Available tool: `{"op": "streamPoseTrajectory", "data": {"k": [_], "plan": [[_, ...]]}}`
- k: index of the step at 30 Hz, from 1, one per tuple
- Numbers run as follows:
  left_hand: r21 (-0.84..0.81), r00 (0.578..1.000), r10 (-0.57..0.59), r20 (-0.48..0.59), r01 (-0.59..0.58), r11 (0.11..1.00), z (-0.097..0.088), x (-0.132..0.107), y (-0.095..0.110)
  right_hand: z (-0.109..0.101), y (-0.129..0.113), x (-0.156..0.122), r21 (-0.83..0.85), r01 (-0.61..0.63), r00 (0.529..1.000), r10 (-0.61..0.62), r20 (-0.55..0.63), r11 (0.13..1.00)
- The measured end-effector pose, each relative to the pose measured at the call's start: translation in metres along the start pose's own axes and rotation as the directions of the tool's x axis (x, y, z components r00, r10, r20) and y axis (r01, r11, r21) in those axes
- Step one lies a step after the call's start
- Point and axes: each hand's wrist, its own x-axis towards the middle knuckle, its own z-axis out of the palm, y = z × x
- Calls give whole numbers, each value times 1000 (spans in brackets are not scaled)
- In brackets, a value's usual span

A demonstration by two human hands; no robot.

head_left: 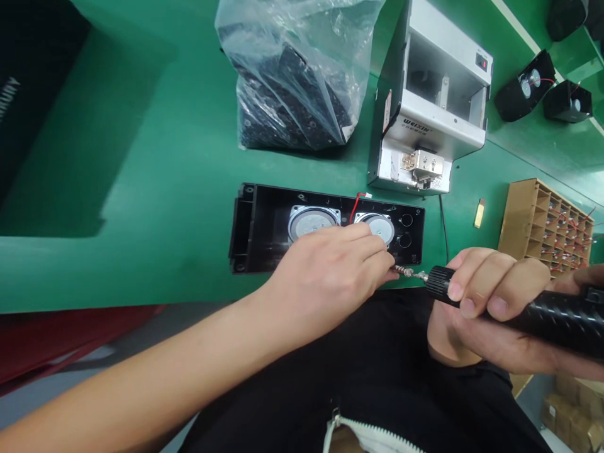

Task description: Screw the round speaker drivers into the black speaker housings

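My right hand (495, 296) is wrapped round a black electric screwdriver (557, 321), which points left. Its metal bit reaches small metal screws (404, 270) at the fingertips of my left hand (335, 270). The left fingers are curled closed over the near edge of a long black speaker box (268, 220), and their undersides are hidden. Inside the box sit two round speakers, the left one (311, 221) partly covered by my hand and the right one (377, 228) beside it. A red wire (353, 206) with a white plug rises between them.
Behind the box stand a clear plastic bag (302, 82) of black parts and a silver screw feeder (429, 100). Right of these are a yellow piece (479, 212), a compartmented cardboard box (533, 220) and black speaker housings (526, 85). A black box (33, 82) lies far left on the green table (189, 157).
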Motion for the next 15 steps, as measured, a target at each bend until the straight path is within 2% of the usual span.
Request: {"op": "streamPoseTrajectory", "data": {"k": [3, 6, 10, 12, 15], "plan": [[25, 1000, 22, -19, -21, 999, 1, 0, 0, 3, -2, 0, -3, -11, 999, 11, -47, 1000], [77, 998, 41, -42, -38, 996, 2, 0, 0, 7, -1, -2, 22, -4, 1000, 4, -22, 1000], [77, 997, 9, -74, -3, 997, 4, 0, 0, 10, 8, -2, 90, 59, 998, -56, -42, 994], [44, 997, -20, -74, 24, 999, 4, -1, 0, 8, 13, 2, 131, 108, 994, -106, -23, 985], [14, 997, -44, -56, 45, 999, 2, -2, 0, 2, 14, 10, 93, 94, 994, -99, 49, 991]]}}
